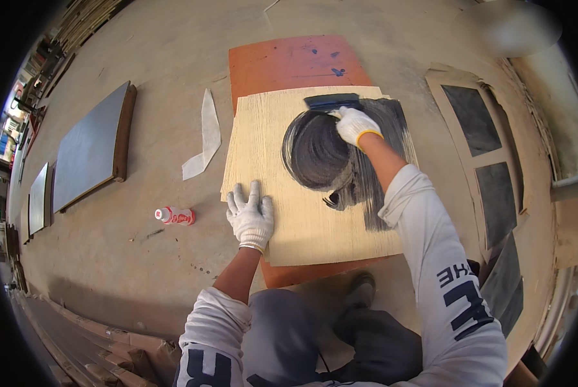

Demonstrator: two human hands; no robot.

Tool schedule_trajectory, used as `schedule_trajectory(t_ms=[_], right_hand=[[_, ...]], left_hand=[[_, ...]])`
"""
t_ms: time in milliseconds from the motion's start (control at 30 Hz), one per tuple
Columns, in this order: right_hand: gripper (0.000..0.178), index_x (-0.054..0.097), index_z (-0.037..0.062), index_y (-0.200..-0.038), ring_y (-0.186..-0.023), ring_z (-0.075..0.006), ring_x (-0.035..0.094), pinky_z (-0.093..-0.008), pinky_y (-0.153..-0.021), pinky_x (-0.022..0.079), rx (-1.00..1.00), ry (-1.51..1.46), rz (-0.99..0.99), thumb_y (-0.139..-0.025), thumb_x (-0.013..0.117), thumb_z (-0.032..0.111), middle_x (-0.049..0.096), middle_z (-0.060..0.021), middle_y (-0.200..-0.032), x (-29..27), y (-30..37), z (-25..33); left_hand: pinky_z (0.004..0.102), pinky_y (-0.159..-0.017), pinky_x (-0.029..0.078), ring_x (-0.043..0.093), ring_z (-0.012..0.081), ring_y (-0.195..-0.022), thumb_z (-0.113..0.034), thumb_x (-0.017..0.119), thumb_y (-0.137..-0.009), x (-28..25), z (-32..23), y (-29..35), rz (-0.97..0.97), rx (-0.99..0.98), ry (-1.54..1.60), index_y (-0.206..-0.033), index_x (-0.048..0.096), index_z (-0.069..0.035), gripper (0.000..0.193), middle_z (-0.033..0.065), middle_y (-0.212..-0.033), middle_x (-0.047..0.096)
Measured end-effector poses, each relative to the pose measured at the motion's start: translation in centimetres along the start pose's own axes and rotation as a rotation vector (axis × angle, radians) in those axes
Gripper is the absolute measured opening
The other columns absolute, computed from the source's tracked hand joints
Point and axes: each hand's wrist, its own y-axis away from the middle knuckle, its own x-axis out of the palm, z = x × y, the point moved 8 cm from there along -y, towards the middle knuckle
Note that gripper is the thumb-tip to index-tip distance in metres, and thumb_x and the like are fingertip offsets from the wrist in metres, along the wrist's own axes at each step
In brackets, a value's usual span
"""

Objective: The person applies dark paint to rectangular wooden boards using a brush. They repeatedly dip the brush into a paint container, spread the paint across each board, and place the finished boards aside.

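My right hand [358,126], in a white knit glove with a yellow cuff, grips a wide, dark, straight-edged spreader [331,101]. Whether it has a blade or bristles cannot be made out. The spreader lies at the far edge of a pale, wood-grained sheet [302,238]. Streaky black coating [321,151] covers much of the sheet's right half, with a round swirl and a darker blob near its middle. My left hand [250,216], also gloved, rests flat on the sheet's left edge, fingers spread. More pale sheets show beneath at the left edge.
A reddish-orange board [292,61] lies under the sheets. To the left are a red-and-white bottle [175,215], a bent pale strip [205,138] and a grey panel stack [94,148]. Dark panels [473,119] lie on the right; cardboard-wrapped stacks [127,348] stand at lower left.
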Motion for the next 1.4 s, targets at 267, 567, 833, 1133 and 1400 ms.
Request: schedule_trajectory(t_ms=[267,567,833,1133,1400], right_hand=[[0.042,0.069,0.0068,-0.135,-0.132,-0.0421,0.062,-0.0501,-0.11,0.051,0.227,-0.017,0.044,-0.101,0.053,0.025,0.065,-0.0242,-0.141,-1.2,1.9,-2.9],[0.043,0.069,0.0065,-0.136,-0.134,-0.042,0.06,-0.0505,-0.111,0.05,0.175,0.025,0.073,-0.099,0.053,0.022,0.063,-0.0223,-0.145,0.2,-1.4,0.2],[0.039,0.07,0.0075,-0.131,-0.131,-0.0432,0.062,-0.0502,-0.11,0.05,0.181,0.121,0.059,-0.101,0.053,0.025,0.067,-0.0224,-0.139,-1.7,-0.7,-4.6],[0.043,0.073,0.0034,-0.13,-0.131,-0.0432,0.064,-0.051,-0.104,0.055,0.129,-0.097,0.204,-0.094,0.06,0.023,0.066,-0.027,-0.139,4.0,-2.2,14.9],[0.042,0.071,0.0025,-0.132,-0.131,-0.0416,0.064,-0.0495,-0.107,0.054,0.117,-0.032,0.111,-0.097,0.056,0.02,0.067,-0.0255,-0.139,3.7,-1.5,12.9]], left_hand=[[0.0618,-0.121,0.027,0.032,0.0502,-0.153,-0.047,0.06,-0.099,-1.5,2.0,0.7,-0.043,-0.044,0.009,-0.153,0.058,-0.026,0.058,0.0265,-0.166,0.038],[0.0618,-0.123,0.025,0.028,0.0497,-0.155,-0.047,0.06,-0.099,-1.0,1.4,0.5,0.016,-0.055,0.024,-0.153,0.059,-0.026,0.058,0.026,-0.167,0.037],[0.0613,-0.123,0.024,0.028,0.0505,-0.155,-0.045,0.061,-0.099,-2.0,1.1,0.5,0.033,-0.064,0.038,-0.153,0.058,-0.024,0.058,0.0281,-0.166,0.037],[0.0609,-0.123,0.024,0.026,0.0499,-0.155,-0.047,0.057,-0.1,-1.8,1.2,0.5,0.052,-0.072,0.021,-0.154,0.056,-0.025,0.058,0.027,-0.167,0.034],[0.0607,-0.123,0.024,0.027,0.05,-0.155,-0.048,0.057,-0.1,-2.4,1.3,0.6,0.057,-0.083,0.033,-0.153,0.056,-0.025,0.058,0.0252,-0.167,0.034]])
